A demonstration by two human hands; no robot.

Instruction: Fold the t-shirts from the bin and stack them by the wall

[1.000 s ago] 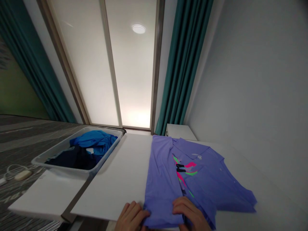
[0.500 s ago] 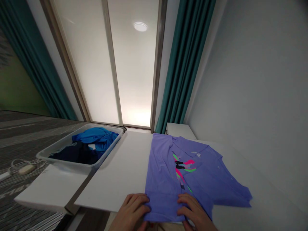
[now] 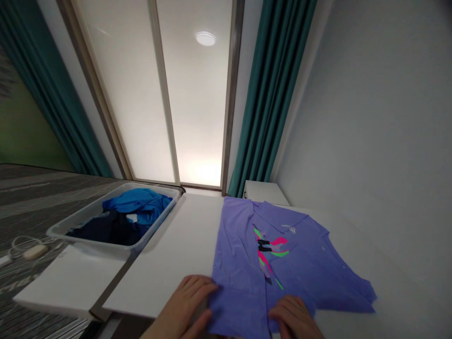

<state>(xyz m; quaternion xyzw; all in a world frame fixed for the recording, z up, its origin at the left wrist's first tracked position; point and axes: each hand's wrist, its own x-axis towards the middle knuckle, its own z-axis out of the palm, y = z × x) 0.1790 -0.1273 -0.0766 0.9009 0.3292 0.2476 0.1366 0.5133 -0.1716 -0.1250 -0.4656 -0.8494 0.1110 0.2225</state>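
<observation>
A purple T-shirt (image 3: 236, 263) with a pink, green and black print lies on the white table, its left side folded inward over the front. At the lower left edge of the shirt is my left hand (image 3: 189, 303), its fingertips touching the cloth and its thumb spread apart from them. My right hand (image 3: 294, 316) has its fingers curled on the cloth near the lower end of the folded strip, gripping it there. The lowest part of the shirt runs out of the picture between both hands.
A clear plastic bin (image 3: 52, 233) with blue clothes (image 3: 141, 205) and dark clothes (image 3: 109, 228) stands to the left on the white table (image 3: 169, 245). A cable with a beige plug piece (image 3: 35, 252) lies beyond it. A white cabinet (image 3: 264, 192) stands behind the shirt, beside a grey wall (image 3: 370, 117).
My left hand has shifted left and my right hand has moved right and slightly down. The shirt's lower end now reaches nearer to me, and its right sleeve sits a little lower and farther right.
</observation>
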